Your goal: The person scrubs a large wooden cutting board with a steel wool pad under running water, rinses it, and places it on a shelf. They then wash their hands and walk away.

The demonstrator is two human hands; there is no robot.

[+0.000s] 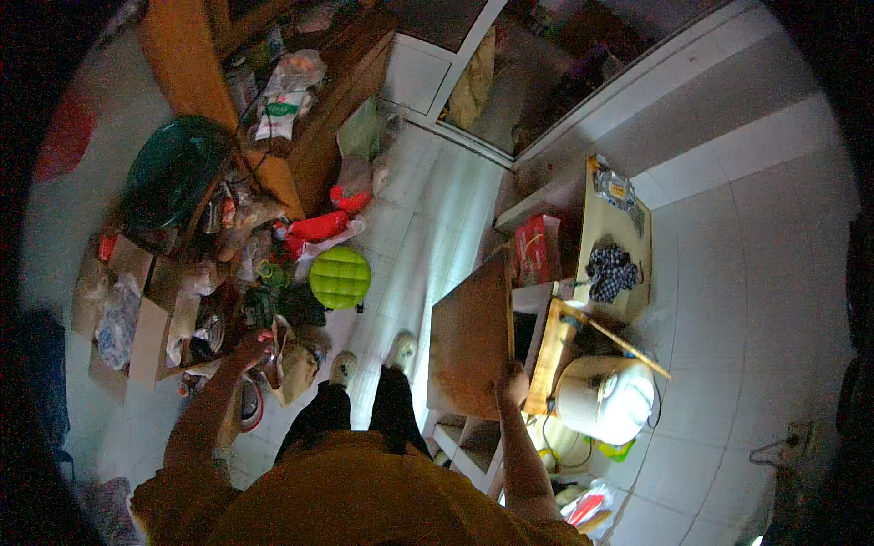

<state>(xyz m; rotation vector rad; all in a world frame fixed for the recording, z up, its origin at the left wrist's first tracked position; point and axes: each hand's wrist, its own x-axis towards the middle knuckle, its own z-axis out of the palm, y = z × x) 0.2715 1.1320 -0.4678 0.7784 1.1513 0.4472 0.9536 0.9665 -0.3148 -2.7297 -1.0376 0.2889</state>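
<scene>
My right hand [512, 385] is closed around the right edge of a flat brown wooden panel [471, 334]. The panel stands out from a low light-coloured cabinet on my right; whether it is hinged there I cannot tell. On the other side, my left hand [256, 347] reaches among cluttered goods, beside the top of a brown paper bag [295, 368]. Blur hides whether its fingers hold anything. Just left of it is an opened cardboard box [181, 310] with mixed items inside.
A green round cushioned stool [339, 278] stands ahead of my feet. A pale rice cooker [604, 398], a wooden board [550, 358] and a checked cloth [612, 273] lie on the cabinet top. A red box [537, 249] sits on its shelf. Left is a dark green basin [176, 170].
</scene>
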